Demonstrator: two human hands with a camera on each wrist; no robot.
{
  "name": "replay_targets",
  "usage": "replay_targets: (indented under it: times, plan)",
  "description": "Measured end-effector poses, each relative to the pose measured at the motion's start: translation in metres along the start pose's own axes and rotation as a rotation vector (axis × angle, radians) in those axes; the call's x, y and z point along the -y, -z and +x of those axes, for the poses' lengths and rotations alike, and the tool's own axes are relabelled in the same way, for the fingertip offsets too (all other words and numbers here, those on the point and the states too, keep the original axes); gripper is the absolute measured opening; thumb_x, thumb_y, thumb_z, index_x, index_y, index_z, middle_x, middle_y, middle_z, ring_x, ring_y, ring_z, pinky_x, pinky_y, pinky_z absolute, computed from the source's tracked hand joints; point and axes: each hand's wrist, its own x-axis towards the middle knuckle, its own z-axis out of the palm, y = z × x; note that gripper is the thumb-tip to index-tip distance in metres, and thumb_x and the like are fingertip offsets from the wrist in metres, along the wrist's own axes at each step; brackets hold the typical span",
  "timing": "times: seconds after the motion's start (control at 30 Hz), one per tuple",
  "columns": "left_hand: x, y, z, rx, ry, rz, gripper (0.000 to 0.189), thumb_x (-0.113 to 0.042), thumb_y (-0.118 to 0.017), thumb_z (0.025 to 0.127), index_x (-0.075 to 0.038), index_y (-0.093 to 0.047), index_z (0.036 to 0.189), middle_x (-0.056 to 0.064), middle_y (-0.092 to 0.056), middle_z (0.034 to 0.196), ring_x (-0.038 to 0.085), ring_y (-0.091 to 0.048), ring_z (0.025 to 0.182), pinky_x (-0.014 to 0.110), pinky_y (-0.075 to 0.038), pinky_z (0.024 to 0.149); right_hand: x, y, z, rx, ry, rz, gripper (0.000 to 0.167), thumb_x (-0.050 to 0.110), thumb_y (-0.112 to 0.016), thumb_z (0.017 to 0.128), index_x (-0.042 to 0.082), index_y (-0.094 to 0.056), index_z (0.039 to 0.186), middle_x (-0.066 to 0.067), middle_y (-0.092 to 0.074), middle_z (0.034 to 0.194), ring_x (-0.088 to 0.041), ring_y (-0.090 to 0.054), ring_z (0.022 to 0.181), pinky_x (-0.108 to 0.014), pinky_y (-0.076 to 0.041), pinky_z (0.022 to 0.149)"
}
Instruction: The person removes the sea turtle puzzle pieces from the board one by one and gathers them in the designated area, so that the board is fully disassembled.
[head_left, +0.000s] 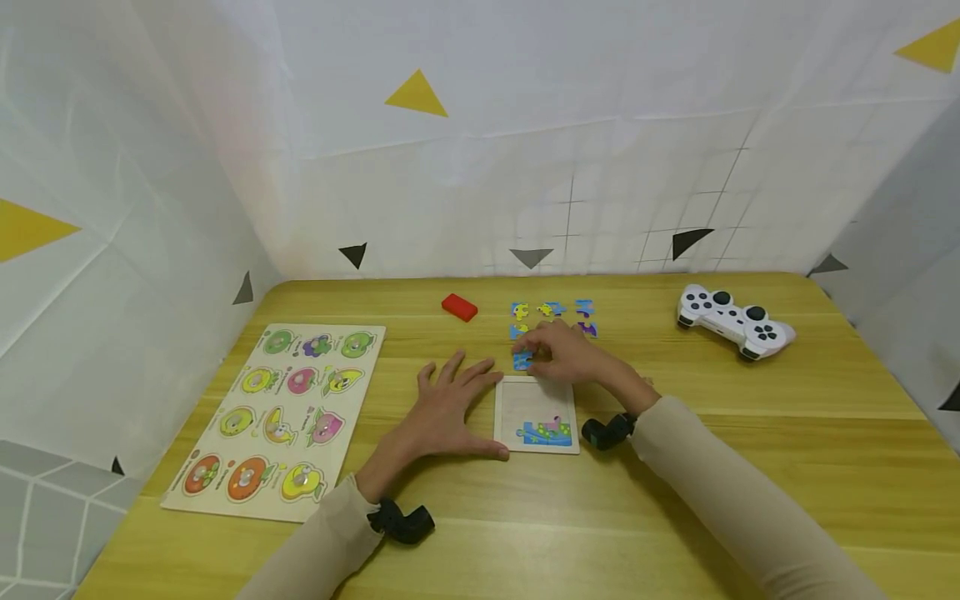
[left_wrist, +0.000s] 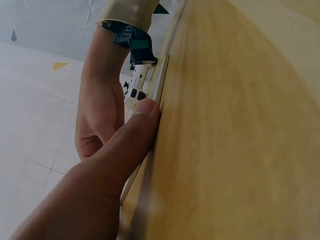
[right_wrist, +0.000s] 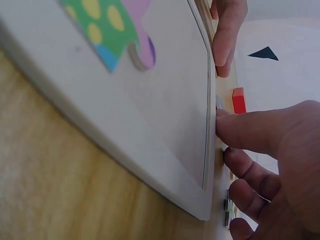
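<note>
A square wooden puzzle tray [head_left: 536, 454] lies on the table, with joined blue, green and pink pieces [head_left: 547, 432] in its lower part. My left hand [head_left: 450, 412] is spread along its left side, the thumb at the lower corner and a fingertip by the upper one. In the left wrist view that thumb [left_wrist: 145, 112] rests against the tray's edge. Just beyond the tray's far edge, my right hand [head_left: 566, 354] pinches a blue puzzle piece [head_left: 522, 360] between thumb and finger. The right wrist view shows the right thumb [right_wrist: 250, 131] close to the tray's rim.
Several loose puzzle pieces [head_left: 551, 309] lie behind the right hand, partly hidden by it. A red block [head_left: 460, 307] sits at the back. To the left is a fruit peg board [head_left: 296, 400]; at the right back lies a white game controller [head_left: 733, 322]. Pale cloth walls [head_left: 480, 192] surround the table.
</note>
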Motion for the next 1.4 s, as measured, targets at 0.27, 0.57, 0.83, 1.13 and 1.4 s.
replay_targets:
  times: [0.27,0.57,0.83,1.13,1.4]
  plan:
    - [-0.0001,-0.0001,-0.0003,-0.006,0.001,-0.010,0.110,-0.084,-0.072,0.066,-0.033,-0.039,0.157,-0.007,-0.030,0.168,0.038,-0.012,0.158,0.072,-0.011,0.113,-0.0004,0.0019,0.0029,0.024,-0.009,0.025,0.031,0.007,-0.074,0.086,0.007,-0.075,0.117,-0.009,-0.068,0.100,-0.024,-0.055,0.091,-0.034,-0.040,0.080]
    - [-0.0004,0.0001,-0.0004,-0.003,0.000,-0.013,0.110,-0.083,-0.074,0.065,-0.032,-0.040,0.156,-0.005,-0.030,0.168,0.038,-0.012,0.158,0.072,-0.011,0.113,-0.0015,0.0031,0.0051,0.033,0.042,0.060,0.029,0.003,-0.075,0.087,0.002,-0.074,0.116,-0.012,-0.073,0.108,-0.027,-0.060,0.098,-0.039,-0.048,0.084]
    - [-0.0003,0.0002,0.0001,0.004,0.000,-0.013,0.110,-0.084,-0.072,0.065,-0.033,-0.039,0.157,-0.006,-0.028,0.169,0.038,-0.010,0.159,0.071,-0.010,0.113,-0.0016,0.0018,0.0054,0.041,0.017,0.060,0.028,0.007,-0.075,0.088,0.004,-0.074,0.117,-0.011,-0.071,0.105,-0.025,-0.059,0.095,-0.035,-0.046,0.082]
    - [0.0003,-0.0009,0.0006,0.001,-0.001,-0.011,0.112,-0.085,-0.072,0.064,-0.033,-0.038,0.157,-0.006,-0.028,0.169,0.038,-0.010,0.159,0.071,-0.011,0.113,-0.0017,0.0014,0.0056,0.042,-0.001,0.064,0.028,0.009,-0.076,0.089,0.005,-0.075,0.117,-0.010,-0.070,0.104,-0.024,-0.058,0.094,-0.033,-0.046,0.080]
    - [0.0011,-0.0023,0.0008,-0.001,0.003,-0.012,0.112,-0.086,-0.071,0.064,-0.034,-0.037,0.157,-0.007,-0.027,0.169,0.038,-0.010,0.159,0.071,-0.010,0.113,-0.0008,0.0011,0.0050,0.038,0.023,0.073,0.028,0.008,-0.076,0.089,0.003,-0.074,0.117,-0.012,-0.071,0.104,-0.025,-0.058,0.093,-0.035,-0.047,0.080]
